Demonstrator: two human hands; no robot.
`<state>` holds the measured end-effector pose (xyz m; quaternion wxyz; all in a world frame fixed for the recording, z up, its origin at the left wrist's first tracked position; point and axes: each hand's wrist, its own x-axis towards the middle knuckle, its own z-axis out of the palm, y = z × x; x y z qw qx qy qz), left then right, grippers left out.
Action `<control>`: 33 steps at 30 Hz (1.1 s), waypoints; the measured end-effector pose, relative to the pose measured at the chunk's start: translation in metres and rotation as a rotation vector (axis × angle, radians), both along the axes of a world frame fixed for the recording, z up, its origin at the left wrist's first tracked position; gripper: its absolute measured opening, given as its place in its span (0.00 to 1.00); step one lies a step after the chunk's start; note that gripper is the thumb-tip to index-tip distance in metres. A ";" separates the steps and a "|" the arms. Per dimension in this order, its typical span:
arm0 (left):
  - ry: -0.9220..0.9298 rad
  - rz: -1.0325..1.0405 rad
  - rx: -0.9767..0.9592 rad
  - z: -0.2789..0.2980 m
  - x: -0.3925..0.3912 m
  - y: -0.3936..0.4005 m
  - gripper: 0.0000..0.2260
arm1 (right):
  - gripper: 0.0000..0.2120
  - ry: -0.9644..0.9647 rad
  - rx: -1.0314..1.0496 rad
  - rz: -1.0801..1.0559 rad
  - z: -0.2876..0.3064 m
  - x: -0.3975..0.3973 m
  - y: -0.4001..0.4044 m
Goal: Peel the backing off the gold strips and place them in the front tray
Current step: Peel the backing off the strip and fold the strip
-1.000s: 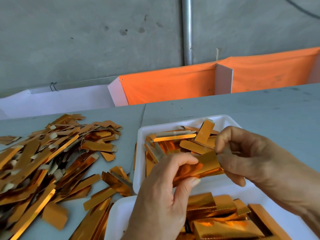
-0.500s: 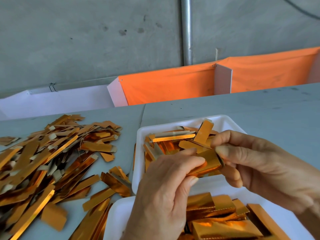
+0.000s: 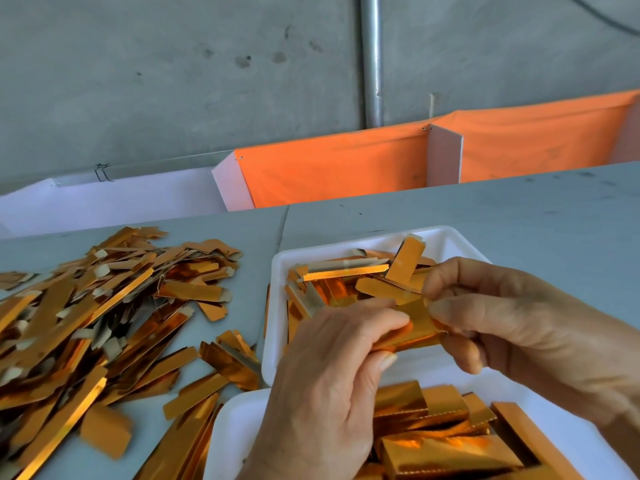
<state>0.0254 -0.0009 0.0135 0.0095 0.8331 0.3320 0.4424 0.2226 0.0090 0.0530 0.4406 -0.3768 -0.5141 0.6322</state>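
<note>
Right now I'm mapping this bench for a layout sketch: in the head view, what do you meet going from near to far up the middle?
Near tray of gold pieces → gold strip pinched by left hand and right hand → far tray → table → orange cloth → concrete wall.

Grey-blue table [image 3: 485, 209] spans scene, seam [image 3: 283, 225] running near-to-far left of centre. Beyond far edge: orange cloth [image 3: 332, 168] stretched across right and centre, split by white divider panel [image 3: 444, 154]; second white panel [image 3: 231, 183] at cloth's left end. White board [image 3: 104, 199] far left, thin wire [image 3: 166, 160] above it with small clip [image 3: 103, 172]. Concrete wall [image 3: 173, 81] behind, stained. Vertical metal pipe [image 3: 372, 57] against wall, right of centre.
</note>
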 end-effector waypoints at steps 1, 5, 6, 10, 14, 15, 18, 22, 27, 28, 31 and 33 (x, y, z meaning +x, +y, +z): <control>-0.008 0.000 -0.011 0.000 0.000 0.000 0.12 | 0.06 0.004 0.000 -0.003 0.000 0.000 0.000; -0.026 -0.008 -0.046 0.000 0.000 0.000 0.12 | 0.06 0.044 -0.010 -0.017 0.001 0.000 0.000; -0.028 -0.009 -0.053 0.000 0.000 0.000 0.12 | 0.06 0.052 -0.013 -0.024 0.001 0.000 0.000; -0.024 -0.003 -0.039 0.000 0.000 0.000 0.12 | 0.05 0.040 -0.002 -0.032 0.001 0.000 -0.001; -0.015 0.003 0.013 -0.001 -0.001 0.000 0.12 | 0.05 0.025 0.029 -0.032 0.002 -0.001 -0.002; -0.011 0.007 0.029 0.000 -0.001 0.001 0.12 | 0.05 0.026 0.036 -0.033 0.001 -0.001 -0.002; 0.002 0.023 0.076 0.000 -0.001 0.001 0.12 | 0.04 0.026 0.052 -0.035 0.000 -0.002 -0.001; 0.009 0.042 0.107 0.000 -0.001 0.002 0.12 | 0.05 0.005 0.064 -0.018 -0.001 -0.001 0.000; 0.038 0.054 0.119 0.001 0.000 0.001 0.11 | 0.07 -0.046 0.080 0.025 -0.001 0.003 0.002; 0.040 0.054 0.112 0.001 0.000 0.001 0.11 | 0.06 -0.045 0.075 0.037 -0.002 0.003 0.002; 0.031 0.036 0.080 0.001 -0.002 0.001 0.11 | 0.05 0.008 0.053 0.074 -0.003 0.005 0.003; 0.020 0.021 0.060 0.002 -0.002 0.001 0.11 | 0.03 0.051 0.042 0.103 -0.004 0.006 0.003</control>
